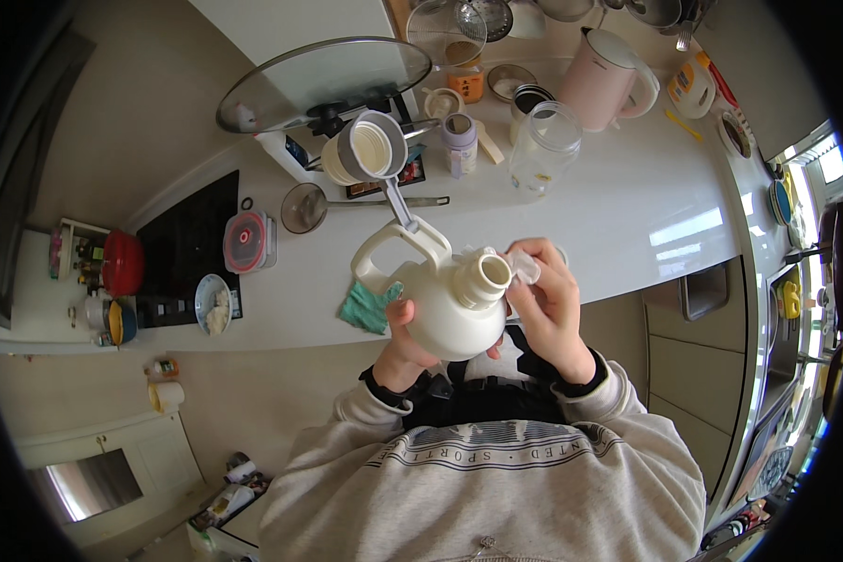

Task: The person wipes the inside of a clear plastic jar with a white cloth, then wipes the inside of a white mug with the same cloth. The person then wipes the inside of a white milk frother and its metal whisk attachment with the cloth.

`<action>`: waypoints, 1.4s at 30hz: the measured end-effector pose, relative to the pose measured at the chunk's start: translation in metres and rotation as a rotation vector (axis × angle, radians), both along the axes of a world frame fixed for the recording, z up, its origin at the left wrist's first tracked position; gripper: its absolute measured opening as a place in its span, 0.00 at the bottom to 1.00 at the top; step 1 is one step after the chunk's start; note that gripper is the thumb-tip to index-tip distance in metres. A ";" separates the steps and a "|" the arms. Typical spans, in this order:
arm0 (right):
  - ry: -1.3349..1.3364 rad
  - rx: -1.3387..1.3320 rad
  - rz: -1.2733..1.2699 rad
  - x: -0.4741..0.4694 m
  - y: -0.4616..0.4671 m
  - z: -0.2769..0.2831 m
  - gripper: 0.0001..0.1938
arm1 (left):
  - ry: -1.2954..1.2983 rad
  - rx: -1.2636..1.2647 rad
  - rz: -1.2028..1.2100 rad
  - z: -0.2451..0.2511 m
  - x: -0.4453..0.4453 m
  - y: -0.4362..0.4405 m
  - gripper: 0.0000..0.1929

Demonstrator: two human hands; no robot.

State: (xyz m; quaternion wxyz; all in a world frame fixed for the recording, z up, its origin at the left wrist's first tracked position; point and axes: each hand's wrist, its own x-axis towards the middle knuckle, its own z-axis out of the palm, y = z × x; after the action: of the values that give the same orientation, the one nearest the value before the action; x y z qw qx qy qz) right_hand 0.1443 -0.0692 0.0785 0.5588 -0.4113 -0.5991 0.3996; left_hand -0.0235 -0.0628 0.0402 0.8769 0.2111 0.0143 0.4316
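Note:
My left hand (406, 336) holds a cream plastic jug (456, 327) by its side, above the counter's front edge. The jug's threaded mouth is uncapped and tilted up toward me. A grey cup-shaped cap (378, 151) hangs from a grey strap fixed by the jug's handle. My right hand (551, 305) pinches a crumpled white tissue (523, 267) beside the mouth, at its right. Behind the jug a green cloth (370, 308) lies on the counter. Part of my left hand is hidden by the jug.
A strainer (305, 208), a lidded container (246, 241) and a bowl (213, 303) are to the left. At the back are a large glass lid (323, 84), a lilac bottle (459, 144), a clear jar (544, 149) and a pink kettle (598, 81). A sink (780, 351) lies at the right.

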 end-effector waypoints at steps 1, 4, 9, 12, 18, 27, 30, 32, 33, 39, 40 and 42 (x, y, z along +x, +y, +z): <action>-0.102 0.091 -0.064 0.001 -0.004 -0.001 0.06 | -0.005 0.001 -0.022 0.000 -0.002 0.000 0.48; -0.283 0.273 -0.226 0.000 -0.014 -0.003 0.09 | 0.224 0.029 0.081 0.002 -0.007 -0.001 0.50; -0.226 0.397 -0.250 -0.005 -0.022 -0.001 0.12 | 0.454 0.191 0.316 0.004 -0.002 0.005 0.48; -0.244 0.555 -0.239 -0.009 -0.020 0.005 0.15 | 0.458 0.131 0.395 0.006 0.005 0.002 0.46; -0.510 0.555 -0.287 -0.017 -0.010 0.018 0.19 | 0.660 0.194 0.285 0.010 -0.003 -0.001 0.47; -0.436 0.691 0.002 0.001 -0.003 0.008 0.23 | 0.345 0.122 0.380 -0.006 -0.014 0.001 0.49; -0.269 0.659 -0.147 0.000 -0.001 0.009 0.23 | 0.114 0.083 0.223 -0.005 -0.021 -0.002 0.52; -0.350 0.738 -0.252 -0.005 -0.003 0.012 0.22 | 0.259 0.072 0.274 -0.004 -0.022 -0.005 0.53; -0.445 0.778 -0.269 -0.009 -0.004 0.014 0.21 | 0.332 0.065 0.296 -0.002 -0.023 -0.007 0.53; -0.643 0.948 -0.288 -0.007 0.001 0.007 0.20 | 0.129 0.038 0.248 0.005 -0.013 -0.012 0.52; -0.581 0.968 -0.272 -0.003 0.005 0.003 0.19 | 0.126 -0.001 0.201 0.005 -0.010 -0.015 0.52; -0.483 0.949 -0.223 0.007 0.010 -0.005 0.14 | 0.132 -0.087 0.191 0.003 -0.005 -0.017 0.52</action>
State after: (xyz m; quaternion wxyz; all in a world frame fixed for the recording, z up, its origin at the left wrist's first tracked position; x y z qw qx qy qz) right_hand 0.1516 -0.0591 0.0738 0.5684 -0.2550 -0.7779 -0.0826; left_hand -0.0285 -0.0795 0.0436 0.8372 0.1986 0.1106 0.4975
